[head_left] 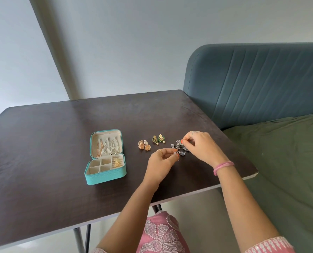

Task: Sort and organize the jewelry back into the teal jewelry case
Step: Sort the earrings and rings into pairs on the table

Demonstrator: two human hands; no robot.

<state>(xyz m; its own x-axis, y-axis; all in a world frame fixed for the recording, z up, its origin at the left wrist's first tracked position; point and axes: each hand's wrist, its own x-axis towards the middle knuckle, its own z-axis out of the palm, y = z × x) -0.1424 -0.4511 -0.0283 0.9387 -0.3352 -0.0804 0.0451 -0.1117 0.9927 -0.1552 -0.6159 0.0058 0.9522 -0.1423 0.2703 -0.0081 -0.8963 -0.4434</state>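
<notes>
Silver jewelry (179,147) pinched between both hands (181,152).

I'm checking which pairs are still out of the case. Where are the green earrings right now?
In the head view the green earrings lie on the table, right of the teal jewelry case, between the gold earrings and the right hand.

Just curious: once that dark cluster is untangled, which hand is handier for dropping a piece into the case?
Probably the left hand: it is nearer the open case, with bare table between. The right hand is beyond the dark cluster.
</notes>
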